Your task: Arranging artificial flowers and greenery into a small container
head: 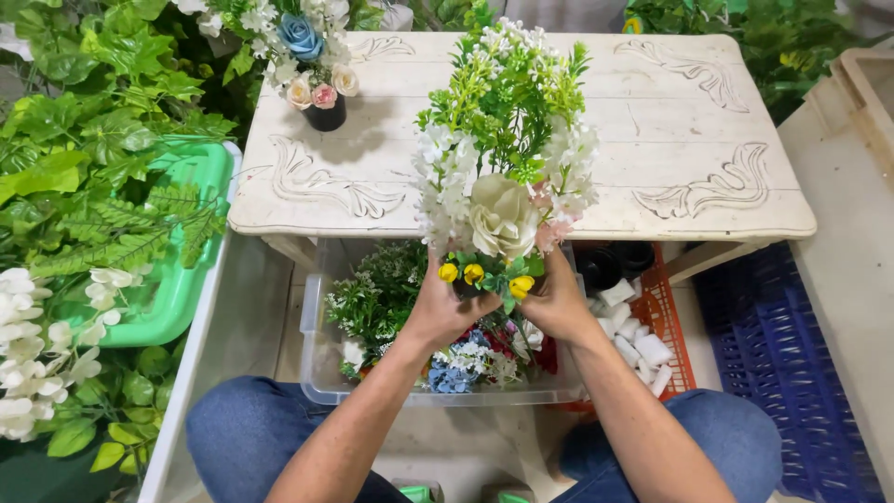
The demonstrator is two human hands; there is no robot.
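Both my hands hold an artificial flower arrangement (503, 149) upright in front of me, above a clear plastic bin (315, 373). The arrangement has a large cream rose, white blossom sprays, green sprigs and small yellow buds at its base. My left hand (438, 307) grips its base from the left. My right hand (557, 303) grips it from the right. Whatever holds the stems at the base is hidden by my fingers. The bin below holds several loose artificial flowers in white, blue and red.
A white carved wooden table (689, 140) stands ahead with a small black pot of flowers (321, 88) on its left. A green basin (186, 279) and leafy greenery lie left. An orange crate (666, 326) with white foam blocks and black pots sits right, beside a blue crate (792, 373).
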